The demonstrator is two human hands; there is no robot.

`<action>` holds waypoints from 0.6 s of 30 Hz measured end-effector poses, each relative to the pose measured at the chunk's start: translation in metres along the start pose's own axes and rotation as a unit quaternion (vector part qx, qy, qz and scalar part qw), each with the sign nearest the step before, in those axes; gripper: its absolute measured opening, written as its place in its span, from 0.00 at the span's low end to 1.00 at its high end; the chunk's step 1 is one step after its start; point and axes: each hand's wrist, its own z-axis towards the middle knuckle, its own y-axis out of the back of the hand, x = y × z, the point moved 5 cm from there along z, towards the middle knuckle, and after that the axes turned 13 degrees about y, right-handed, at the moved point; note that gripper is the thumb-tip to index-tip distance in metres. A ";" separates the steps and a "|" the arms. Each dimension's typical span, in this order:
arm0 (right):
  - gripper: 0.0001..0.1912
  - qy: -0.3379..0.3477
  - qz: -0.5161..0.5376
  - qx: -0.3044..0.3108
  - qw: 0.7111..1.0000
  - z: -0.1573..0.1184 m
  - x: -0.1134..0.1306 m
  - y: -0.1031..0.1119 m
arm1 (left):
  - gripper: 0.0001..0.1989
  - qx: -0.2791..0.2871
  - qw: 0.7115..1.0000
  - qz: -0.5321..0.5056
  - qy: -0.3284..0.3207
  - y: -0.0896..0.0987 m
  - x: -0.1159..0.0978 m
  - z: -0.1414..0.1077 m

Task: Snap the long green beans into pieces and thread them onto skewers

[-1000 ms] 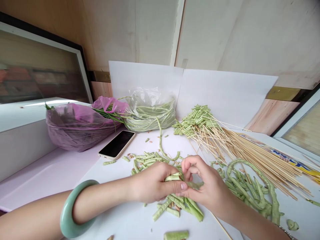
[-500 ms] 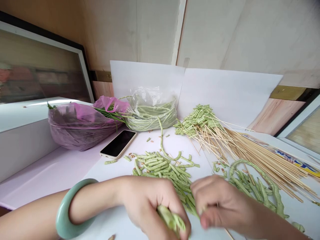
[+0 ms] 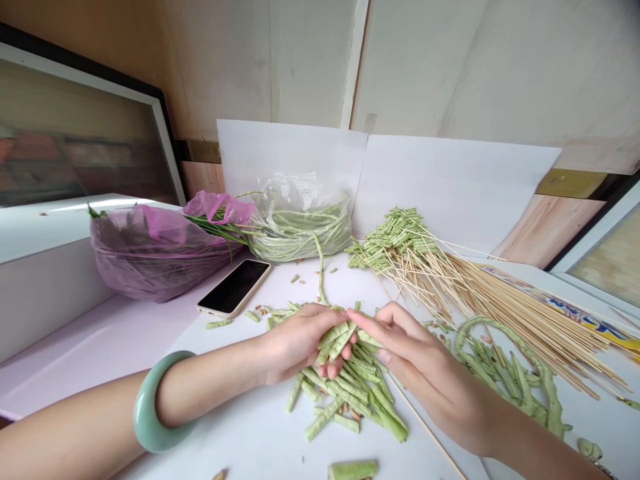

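Fingers of the left hand (image 3: 295, 343) cup a small bunch of cut long-bean pieces (image 3: 336, 340), angled toward the far right, while the right hand (image 3: 423, 373) reaches in with straight, close-set fingers against it, right over the bean pile (image 3: 353, 397).

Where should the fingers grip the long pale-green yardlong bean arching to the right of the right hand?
Pinch the long pale-green yardlong bean at the top of its arch, coming from above on the side of the right hand. That thin, rounded stretch looks the most free, while its lower end runs among short cut green bean pieces, which the fingers could snag.
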 end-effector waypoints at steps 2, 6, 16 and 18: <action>0.31 0.001 -0.011 -0.016 1.000 0.001 -0.002 -0.004 | 0.19 0.014 1.000 0.018 -0.002 -0.003 0.002 -0.001; 0.33 -0.003 0.018 -0.091 0.996 0.003 -0.008 -0.012 | 0.20 0.057 0.994 0.089 -0.004 -0.008 0.005 0.000; 0.20 0.009 -0.124 -0.152 0.981 -0.004 -0.012 -0.009 | 0.18 0.050 0.974 0.219 -0.013 -0.009 0.002 -0.010; 0.12 0.006 -0.160 -0.098 0.982 0.000 -0.009 -0.005 | 0.18 0.047 0.977 0.205 -0.022 -0.009 -0.001 -0.011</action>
